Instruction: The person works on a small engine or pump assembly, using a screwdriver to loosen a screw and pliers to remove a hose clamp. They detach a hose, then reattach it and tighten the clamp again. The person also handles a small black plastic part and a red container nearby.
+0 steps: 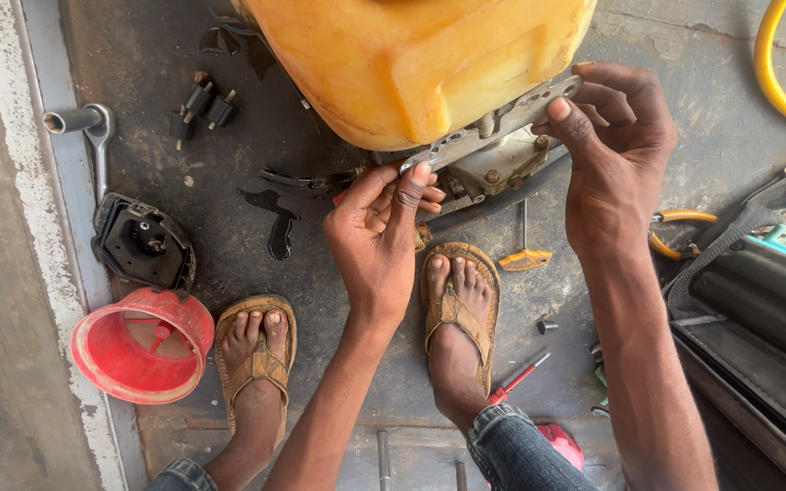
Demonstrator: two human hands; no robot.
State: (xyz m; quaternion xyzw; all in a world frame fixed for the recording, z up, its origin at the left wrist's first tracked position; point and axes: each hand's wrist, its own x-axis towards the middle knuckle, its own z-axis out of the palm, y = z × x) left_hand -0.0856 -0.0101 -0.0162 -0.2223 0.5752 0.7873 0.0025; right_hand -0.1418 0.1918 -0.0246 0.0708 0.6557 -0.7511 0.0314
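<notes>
- Far left, on the oil-dark floor: a socket wrench [93, 127], lying flat beside a pale concrete strip; just right of it, a few small black plugs [200, 105], loose, probably set aside within reach.
- Below those: a black cover [143, 244] touching a red funnel [143, 345] tipped on its side, mouth toward the camera.
- Two feet in tan sandals, one [256, 355] beside the funnel, the other [457, 309] directly under the work, planted apart as if to brace a crouch.
- Centre top: a yellow tank [420, 64], tilted so its underside faces up, seemingly to expose the grey metal bracket [493, 123] bolted along its base.
- Left hand [379, 232]: fingers curled, thumb and forefinger tips pressed on the lower left end of the bracket, nothing else in the palm; grip looks light, more steadying than squeezing.
- Right hand [616, 150]: fingers bent and close together, thumb tip pushed against the upper right end of the bracket, fingers hooked behind it; whether anything small sits between them cannot be told.
- Under the tank, near the right foot: an orange-handled screwdriver [525, 245] and a red one [518, 377], dropped close by.
- Right edge: a yellow hose [775, 82] curving across the corner, grey straps [757, 214] and a black case [766, 309], well apart from both hands.
</notes>
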